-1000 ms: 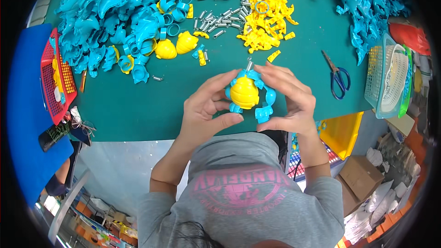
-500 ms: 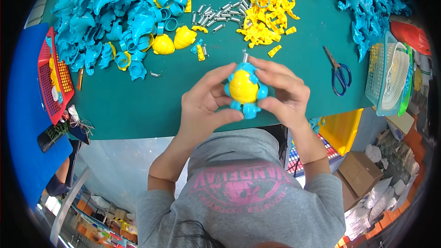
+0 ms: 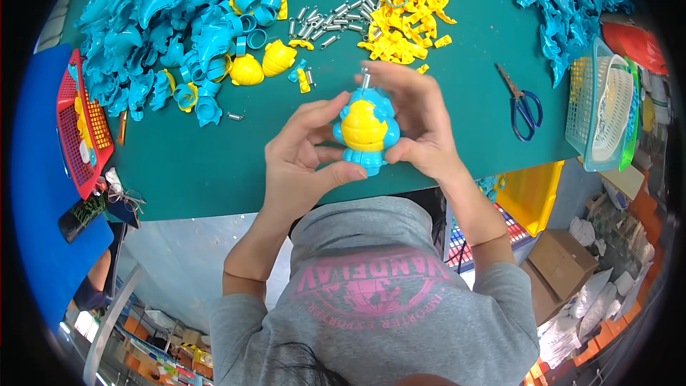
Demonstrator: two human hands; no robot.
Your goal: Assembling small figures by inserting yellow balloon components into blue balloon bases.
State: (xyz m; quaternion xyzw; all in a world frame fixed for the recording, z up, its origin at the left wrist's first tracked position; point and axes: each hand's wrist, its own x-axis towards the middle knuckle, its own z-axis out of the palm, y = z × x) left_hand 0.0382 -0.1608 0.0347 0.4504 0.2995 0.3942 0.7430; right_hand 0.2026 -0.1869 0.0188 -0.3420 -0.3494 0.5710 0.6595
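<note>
So the turquoise turtle-like toy figure (image 3: 364, 129) with the yellow belly is up between both hands, over the near middle of the green tabletop (image 3: 214, 164). Left hand (image 3: 286, 164) has its left side gripped, thumb by the base; right hand (image 3: 426, 125) is cupped round the right side, far fingers blurry. A metal coil spring (image 3: 366, 80) pokes out the far end. Looks to me like the body-closing step; next move probably calls for squeezing the sides evenly, spring kept straight.
</note>
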